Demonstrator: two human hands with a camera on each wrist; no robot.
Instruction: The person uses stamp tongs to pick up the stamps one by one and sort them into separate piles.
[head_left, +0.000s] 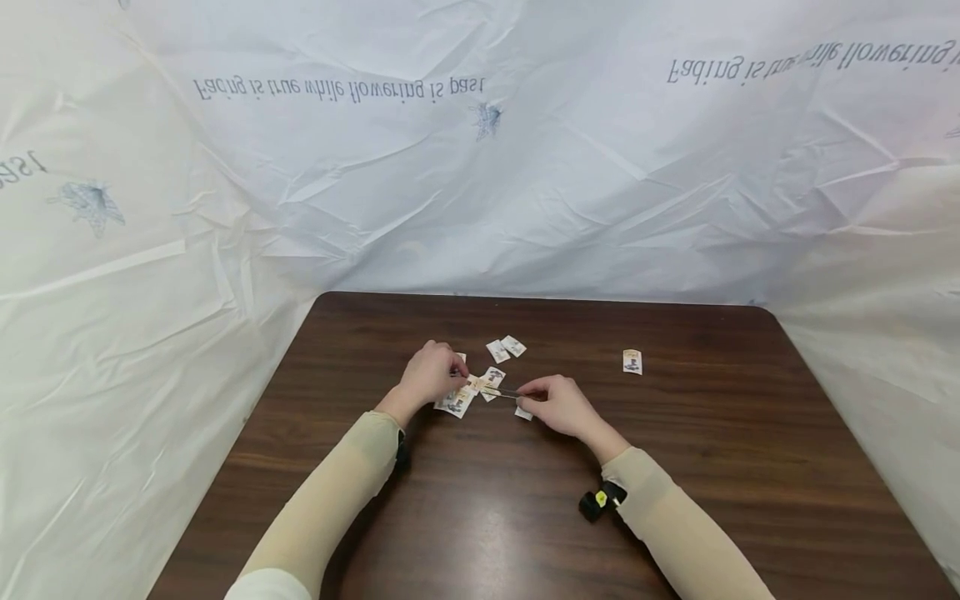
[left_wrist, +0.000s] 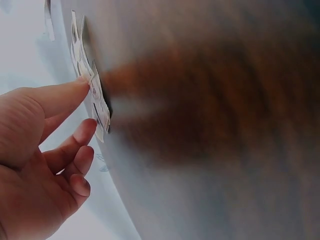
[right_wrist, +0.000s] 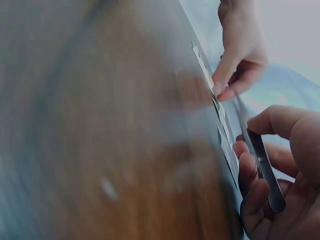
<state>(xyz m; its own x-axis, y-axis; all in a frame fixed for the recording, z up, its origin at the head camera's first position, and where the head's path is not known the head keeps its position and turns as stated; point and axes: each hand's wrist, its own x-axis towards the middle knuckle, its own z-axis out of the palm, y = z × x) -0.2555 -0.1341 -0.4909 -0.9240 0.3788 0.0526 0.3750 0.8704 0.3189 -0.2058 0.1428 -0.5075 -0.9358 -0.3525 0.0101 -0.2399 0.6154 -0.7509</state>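
Along the left side, pale sheeting (head_left: pixel 90 375) hangs beside the dark wooden table (head_left: pixel 480 533). Moving right, your left hand (head_left: pixel 429 373) reaches in from a beige sleeve (head_left: pixel 330 492), its thumb and forefinger nipped together on the edge of a small printed slip (head_left: pixel 475 382), while the other fingers curl loosely underneath. Just below that hand, bunched slips (head_left: pixel 456 403) lie on the wood, partly hidden by your fingers. Another slip (head_left: pixel 493 377) sits immediately right of the held one, and farther back you have a pair of slips (head_left: pixel 506 347) lying edge to edge or slightly overlapping. Your slim metal tweezers (head_left: pixel 504 392) point leftward, tips at the held slip; whether they grip it, you cannot tell. Your right hand (head_left: pixel 558 405) closes thumb and fingers around their dark shank, with one slip (head_left: pixel 523 413) showing just beneath its fingertips. Below that wrist is a black device (head_left: pixel 592 505) with a yellow mark. Well apart, farthest right, a lone slip (head_left: pixel 632 362) lies flat.
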